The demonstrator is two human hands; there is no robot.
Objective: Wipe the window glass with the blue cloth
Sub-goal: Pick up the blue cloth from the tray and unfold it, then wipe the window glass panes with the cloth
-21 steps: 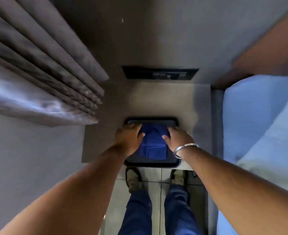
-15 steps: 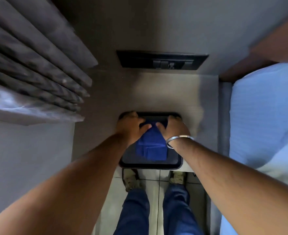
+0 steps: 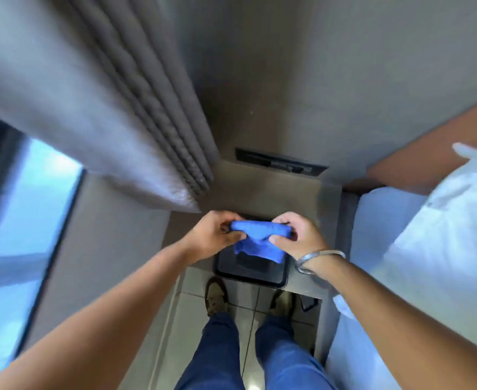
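The blue cloth hangs bunched between both hands, lifted clear of the black tray beneath it. My left hand pinches its left end and my right hand, with a metal bangle on the wrist, pinches its right end. The window glass shows bright at the far left, well away from the cloth, partly covered by a grey curtain.
The tray rests on a small bedside table against the wall, under a dark switch panel. A bed with pale blue sheets fills the right side. My legs and shoes stand on the tiled floor below.
Both hands have raised the cloth off the tray and drawn it out between them. The camera has swung left and up, bringing the window into sight.
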